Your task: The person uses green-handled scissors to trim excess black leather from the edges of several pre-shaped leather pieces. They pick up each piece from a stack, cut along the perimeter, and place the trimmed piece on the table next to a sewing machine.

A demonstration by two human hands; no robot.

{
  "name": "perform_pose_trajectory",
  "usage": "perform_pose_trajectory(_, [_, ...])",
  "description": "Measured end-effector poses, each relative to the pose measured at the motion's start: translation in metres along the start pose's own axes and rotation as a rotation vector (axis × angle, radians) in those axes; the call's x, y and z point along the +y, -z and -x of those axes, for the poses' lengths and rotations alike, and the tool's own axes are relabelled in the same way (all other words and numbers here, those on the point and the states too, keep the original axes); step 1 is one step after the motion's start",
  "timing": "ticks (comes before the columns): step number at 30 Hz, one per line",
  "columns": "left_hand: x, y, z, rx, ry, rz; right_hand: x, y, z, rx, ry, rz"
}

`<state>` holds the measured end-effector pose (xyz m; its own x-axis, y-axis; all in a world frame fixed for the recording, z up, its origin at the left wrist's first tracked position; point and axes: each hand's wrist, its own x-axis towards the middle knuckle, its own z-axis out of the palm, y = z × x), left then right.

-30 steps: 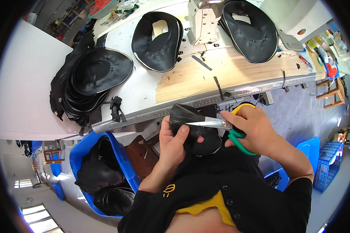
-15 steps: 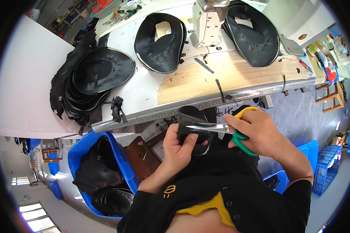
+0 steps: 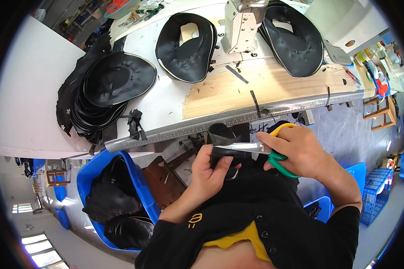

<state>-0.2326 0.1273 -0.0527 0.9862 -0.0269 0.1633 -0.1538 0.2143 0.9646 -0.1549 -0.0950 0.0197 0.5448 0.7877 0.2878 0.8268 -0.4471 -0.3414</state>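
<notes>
In front of my body, above my lap, my left hand (image 3: 209,174) pinches a curled black leather-like piece (image 3: 221,132) between thumb and fingers. My right hand (image 3: 297,150) grips a pair of scissors (image 3: 243,147) with one yellow and one green handle. The silver blades point left and lie across the black piece, close to my left thumb and fingertips. Part of the piece is hidden behind the blades and my fingers. Its lower end merges with my dark clothing, so I cannot make out where it stops.
Dark oval moulded pieces (image 3: 186,47) stand on the worktable (image 3: 166,101), with another stack (image 3: 120,80) at left. A metal ruler edge (image 3: 175,131) runs along its front. A white machine post (image 3: 241,31) rises at the back. A blue bin (image 3: 141,188) holds black pieces.
My left hand and the black piece have shifted slightly right, toward the scissors. The scissors stay at nearly the same place across it.
</notes>
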Motion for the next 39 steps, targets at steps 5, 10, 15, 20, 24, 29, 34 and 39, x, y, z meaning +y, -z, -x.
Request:
perform_pose_trajectory(5, [0.005,-0.004,-0.005,0.03,0.051,0.078,0.001,-0.004,-0.003,0.083,0.006,-0.02])
perform_pose_trajectory(10, [-0.002,-0.001,-0.005,0.01,0.027,0.036,0.0,-0.008,-0.001,0.049,-0.042,-0.04])
perform_pose_trajectory(15, [-0.004,-0.003,-0.005,-0.034,0.02,-0.004,0.001,-0.016,0.009,-0.031,-0.18,-0.256])
perform_pose_trajectory(20, [-0.004,-0.003,-0.006,0.02,0.102,0.109,0.008,-0.011,0.01,-0.008,-0.216,-0.144])
perform_pose_trajectory(24, [-0.004,0.0,-0.01,0.047,0.112,0.142,0.004,-0.004,0.011,0.04,-0.089,-0.137])
perform_pose_trajectory(29, [-0.007,0.002,-0.012,0.06,0.104,0.153,-0.001,-0.006,0.009,0.036,-0.119,-0.064])
perform_pose_trajectory(34, [-0.006,0.004,-0.011,0.054,0.128,0.142,0.001,-0.007,0.013,-0.041,-0.188,-0.118])
perform_pose_trajectory(39, [-0.006,0.003,-0.01,0.041,0.121,0.144,0.003,-0.008,0.015,-0.076,-0.217,-0.175])
